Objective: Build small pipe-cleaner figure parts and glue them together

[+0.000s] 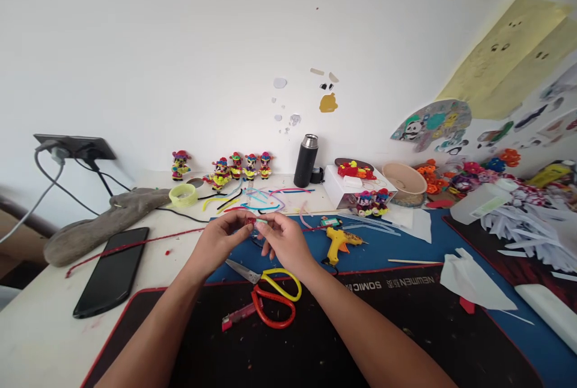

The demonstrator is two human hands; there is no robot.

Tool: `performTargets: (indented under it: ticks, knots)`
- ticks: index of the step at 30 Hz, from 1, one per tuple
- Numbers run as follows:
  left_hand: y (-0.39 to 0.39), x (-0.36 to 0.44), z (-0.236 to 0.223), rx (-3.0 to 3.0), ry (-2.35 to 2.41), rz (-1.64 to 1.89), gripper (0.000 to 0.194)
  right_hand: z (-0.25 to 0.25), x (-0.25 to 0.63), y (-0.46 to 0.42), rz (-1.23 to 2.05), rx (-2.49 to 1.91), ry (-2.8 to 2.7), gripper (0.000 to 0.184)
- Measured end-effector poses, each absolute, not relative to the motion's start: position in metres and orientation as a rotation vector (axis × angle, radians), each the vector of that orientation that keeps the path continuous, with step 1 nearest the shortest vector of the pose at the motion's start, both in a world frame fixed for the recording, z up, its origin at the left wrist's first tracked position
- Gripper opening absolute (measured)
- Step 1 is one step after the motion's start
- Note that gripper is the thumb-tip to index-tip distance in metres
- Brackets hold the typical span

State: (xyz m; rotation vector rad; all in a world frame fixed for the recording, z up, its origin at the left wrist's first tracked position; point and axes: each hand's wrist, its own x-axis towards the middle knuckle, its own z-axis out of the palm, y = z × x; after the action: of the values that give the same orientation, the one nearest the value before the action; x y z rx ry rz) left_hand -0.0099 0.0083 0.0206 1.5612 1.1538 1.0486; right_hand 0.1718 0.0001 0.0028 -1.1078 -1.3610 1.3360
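My left hand (224, 240) and my right hand (283, 241) meet above the mat, the fingertips of both pinched together. Between them is a small dark red fuzzy piece (250, 220) with a pale green bit beside it; the fingers cover most of it. A long red pipe cleaner (135, 246) runs from the left over a black phone (112, 274) to my left hand, and a red strand shows again right of my right hand. Just below the hands lie scissors (274, 304) with one yellow and one red handle, blades apart, over a pink-red cutter (241, 316).
A yellow glue gun (340, 245) lies right of my hands. Behind are cut pipe cleaners (256, 199), a tape roll (183, 194), small fuzzy figures (220, 173), a black bottle (306, 161) and a white box (333, 190). White paper strips (523, 238) are heaped at right.
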Motion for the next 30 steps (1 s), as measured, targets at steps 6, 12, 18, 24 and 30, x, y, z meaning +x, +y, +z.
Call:
performTargets:
  ticks: [6,12,18,24,30]
  knots:
    - [0.013,-0.011,0.006,1.563,1.180,1.029,0.041,-0.016,0.171,0.010,1.387,-1.046,-1.312,0.048]
    - [0.010,-0.004,-0.001,1.587,1.198,0.989,0.038,-0.019,0.188,0.007,1.398,-1.041,-1.356,0.040]
    - [0.006,0.003,0.002,1.577,1.246,1.050,0.040,-0.016,0.192,0.010,1.451,-0.990,-1.329,0.040]
    - [0.004,0.007,0.002,1.569,1.253,1.080,0.040,-0.017,0.192,0.012,1.498,-0.959,-1.278,0.042]
    - [0.003,0.006,-0.001,1.543,1.207,1.077,0.037,-0.016,0.194,0.013,1.490,-0.971,-1.283,0.038]
